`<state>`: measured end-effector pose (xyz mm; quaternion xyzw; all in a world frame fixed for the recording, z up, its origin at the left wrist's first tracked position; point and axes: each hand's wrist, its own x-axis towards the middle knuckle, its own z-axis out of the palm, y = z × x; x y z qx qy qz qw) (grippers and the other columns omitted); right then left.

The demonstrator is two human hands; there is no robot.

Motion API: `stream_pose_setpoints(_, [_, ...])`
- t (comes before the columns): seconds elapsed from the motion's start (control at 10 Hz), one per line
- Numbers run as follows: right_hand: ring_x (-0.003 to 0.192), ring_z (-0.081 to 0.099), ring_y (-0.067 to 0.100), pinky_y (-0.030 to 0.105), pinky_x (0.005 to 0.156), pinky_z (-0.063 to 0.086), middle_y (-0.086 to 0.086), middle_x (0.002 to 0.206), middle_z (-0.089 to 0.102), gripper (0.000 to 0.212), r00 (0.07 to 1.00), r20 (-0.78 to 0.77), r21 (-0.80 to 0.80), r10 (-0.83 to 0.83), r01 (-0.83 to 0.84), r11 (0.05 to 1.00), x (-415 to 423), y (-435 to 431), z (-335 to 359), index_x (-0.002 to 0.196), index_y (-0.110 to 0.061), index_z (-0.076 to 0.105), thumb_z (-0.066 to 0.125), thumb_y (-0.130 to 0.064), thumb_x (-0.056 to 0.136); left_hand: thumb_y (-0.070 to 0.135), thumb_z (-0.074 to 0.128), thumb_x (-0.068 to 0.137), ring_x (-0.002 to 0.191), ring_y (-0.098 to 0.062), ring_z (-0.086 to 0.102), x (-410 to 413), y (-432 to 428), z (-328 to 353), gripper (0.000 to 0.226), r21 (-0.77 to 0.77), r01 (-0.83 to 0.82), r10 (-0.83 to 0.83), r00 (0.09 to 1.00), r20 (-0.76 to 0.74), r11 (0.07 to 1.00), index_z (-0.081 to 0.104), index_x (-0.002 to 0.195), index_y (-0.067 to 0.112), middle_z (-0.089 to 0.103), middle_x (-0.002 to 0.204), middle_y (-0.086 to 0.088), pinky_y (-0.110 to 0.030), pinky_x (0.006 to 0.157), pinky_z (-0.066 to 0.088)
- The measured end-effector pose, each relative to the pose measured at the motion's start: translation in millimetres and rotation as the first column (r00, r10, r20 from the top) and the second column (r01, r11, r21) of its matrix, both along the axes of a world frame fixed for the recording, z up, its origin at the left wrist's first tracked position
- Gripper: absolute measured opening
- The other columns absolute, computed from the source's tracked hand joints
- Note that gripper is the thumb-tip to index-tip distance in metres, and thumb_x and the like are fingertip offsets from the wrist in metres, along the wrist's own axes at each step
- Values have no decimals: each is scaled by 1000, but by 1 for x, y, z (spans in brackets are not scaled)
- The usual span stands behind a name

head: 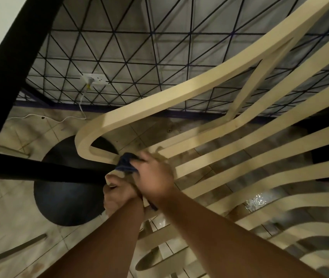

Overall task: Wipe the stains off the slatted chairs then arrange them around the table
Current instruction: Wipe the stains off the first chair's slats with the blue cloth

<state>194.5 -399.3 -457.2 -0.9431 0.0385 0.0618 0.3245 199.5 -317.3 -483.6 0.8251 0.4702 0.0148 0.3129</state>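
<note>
Head view: at frame centre, the right hand [155,173] closes its grip on a dark blue cloth [126,163] pressed against the cream slatted chair [179,93]. Just below it, the left hand [119,195] grips the chair's frame.

Both your forearms [103,243] bare along all that shows. Your left hand [117,195] and right hand [155,173] bare as well; right one motion-blurred.

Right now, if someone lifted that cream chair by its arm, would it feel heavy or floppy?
Probably light: the chair is mostly thin slats with open gaps. It is likely stiff with only slight flex, since its curved arm is one broad moulded band. It might slide easily, as the floor beneath looks wet and shiny.
</note>
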Motion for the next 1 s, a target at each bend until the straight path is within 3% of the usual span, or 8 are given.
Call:
stream_pose_setpoints(0.1, [93,62,16,35,81,55,-2,126,59,29,991,109,-151,-73,89,985,-12,-57,-17,126,-26,64,58,-25,98,45,30,108,115,-42,61,-1,-1,5,56,-11,58,-58,997,-45,998,63,131,7,66,123,-23,-47,100,44])
stream_pose_setpoints(0.2, [88,61,16,31,76,54,1,119,60,28,987,127,-271,-101,133,953,-15,-108,-22,126,-24,62,58,-27,98,60,25,104,106,-38,67,-2,2,0,69,-2,7,-7,1000,7,1000,67,125,10,71,111,-19,-47,97,49])
stream_pose_setpoints(0.4, [89,62,37,49,74,58,15,113,56,26,922,128,-551,-365,372,747,-11,-218,-29,119,-10,64,67,-18,94,62,24,103,100,-37,68,-3,-1,2,71,21,-1,-1,997,81,1000,69,121,10,72,104,-17,-45,94,49])
stream_pose_setpoints(0.5, [89,64,39,51,76,57,16,110,59,21,877,99,-555,-470,441,705,0,-208,-26,113,-7,67,67,-12,93,60,25,104,101,-37,68,-4,-3,3,69,27,-6,3,996,91,1000,69,121,10,72,104,-17,-45,97,47])
stream_pose_setpoints(0.7, [104,62,25,34,91,52,9,116,62,22,813,104,-165,-573,583,796,-1,-143,-15,118,-11,68,62,-18,97,55,28,106,103,-40,67,-5,-5,-1,65,30,-8,5,993,115,1000,69,121,7,72,107,-21,-47,99,46])
stream_pose_setpoints(0.8, [102,62,21,33,89,53,5,118,60,25,878,62,-69,-475,479,875,-5,-101,-15,121,-16,66,60,-21,97,55,28,106,105,-39,66,-4,-4,-2,63,11,-7,6,997,82,1000,67,125,9,71,110,-20,-47,98,46])
stream_pose_setpoints(0.9, [101,61,18,33,90,53,0,127,55,35,977,10,-54,-214,214,975,-6,-38,-13,132,-22,60,57,-26,97,51,26,107,111,-38,62,-1,2,0,55,-5,81,-81,994,-76,997,61,133,17,67,119,-16,-48,100,48])
stream_pose_setpoints(1.0, [102,60,18,33,89,52,-2,129,53,38,996,-20,-51,-89,88,995,-2,-16,-10,136,-24,58,56,-25,97,59,22,105,109,-39,63,-3,2,5,65,-52,40,-42,998,-37,998,62,132,16,68,117,-17,-46,94,46])
